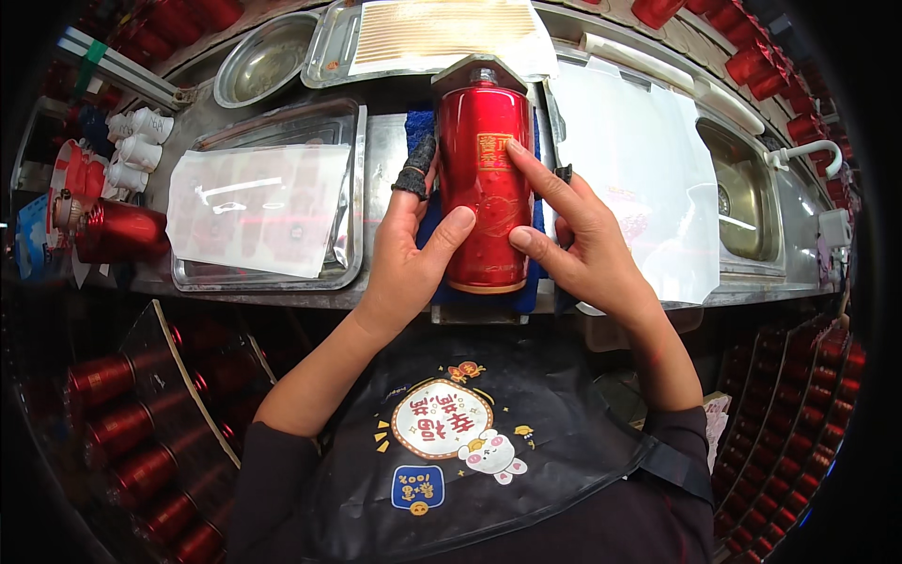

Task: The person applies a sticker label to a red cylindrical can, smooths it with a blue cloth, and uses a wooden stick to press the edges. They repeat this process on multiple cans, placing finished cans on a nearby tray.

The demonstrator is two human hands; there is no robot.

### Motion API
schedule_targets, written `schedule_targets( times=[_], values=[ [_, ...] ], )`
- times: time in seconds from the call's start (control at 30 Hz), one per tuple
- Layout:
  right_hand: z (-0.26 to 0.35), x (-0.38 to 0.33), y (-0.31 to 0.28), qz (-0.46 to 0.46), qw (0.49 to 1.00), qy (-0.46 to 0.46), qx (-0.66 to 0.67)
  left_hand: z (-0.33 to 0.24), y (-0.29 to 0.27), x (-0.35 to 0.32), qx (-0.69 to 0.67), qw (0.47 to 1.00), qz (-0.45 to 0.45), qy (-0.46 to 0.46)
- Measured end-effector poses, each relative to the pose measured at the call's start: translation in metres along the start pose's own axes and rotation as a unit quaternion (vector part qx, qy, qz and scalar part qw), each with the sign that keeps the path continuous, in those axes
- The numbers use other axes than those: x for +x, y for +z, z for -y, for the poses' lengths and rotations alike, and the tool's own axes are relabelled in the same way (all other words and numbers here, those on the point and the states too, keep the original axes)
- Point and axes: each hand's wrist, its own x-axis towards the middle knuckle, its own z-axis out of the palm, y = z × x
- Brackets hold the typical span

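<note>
A glossy red canister [487,221] with gold lettering lies lengthwise before me on a blue cloth [522,299], its dark narrow neck pointing away. My left hand [413,240] holds its left side, the thumb on the front surface. Dark wrapping covers one or more of that hand's fingers. From the right, my right hand [587,230] steadies the canister. Its index fingertip touches the canister beside the gold lettering, and the thumb rests lower down; a dark band circles another finger. A dark angular piece [481,68] sits behind the canister's neck.
To the left are a metal tray [349,254] with translucent sheets [258,209], white cups [136,150] and another red canister [122,233]. A steel bowl [268,58] stands behind. On the right lie white sheets [639,169] beside a sink [742,211]. Red canisters fill racks [789,423] below.
</note>
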Motion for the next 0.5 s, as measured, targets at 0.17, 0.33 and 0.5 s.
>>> schedule_targets(
  times=[0.17,0.33,0.5],
  values=[
    [-0.001,0.0,0.0,-0.003,1.0,-0.01,-0.005,-0.001,0.0,0.0,-0.001,1.0,-0.003,-0.003],
    [0.002,0.0,-0.002,0.006,1.0,-0.003,-0.011,-0.003,-0.003,-0.001,0.009,0.999,0.025,-0.023],
    [0.009,0.001,-0.006,0.026,0.999,0.018,-0.016,-0.002,-0.006,0.0,0.019,0.999,0.027,-0.026]
  ],
)
